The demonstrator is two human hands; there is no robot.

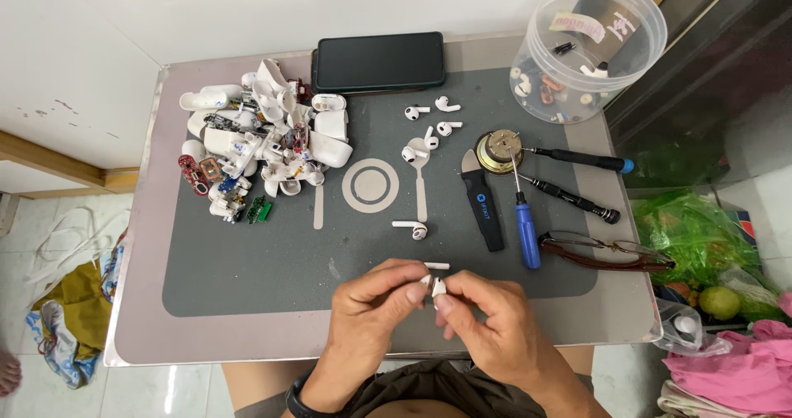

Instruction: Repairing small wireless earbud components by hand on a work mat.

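Note:
My left hand [373, 304] and my right hand [487, 319] meet over the near edge of a grey work mat [272, 261]. Between their fingertips they pinch a small white earbud [434, 283], its stem poking out toward the mat. Just beyond the hands lies another white earbud [412, 229]. Several more earbuds [429, 125] are scattered farther back at the mat's middle.
A heap of broken white earbud cases and circuit parts [256, 141] fills the back left. A dark phone [378, 61] lies at the back. Screwdrivers [523, 220], a pry tool [483, 203], a round speaker [499, 150], glasses [606, 251] and a clear tub [590, 47] sit to the right.

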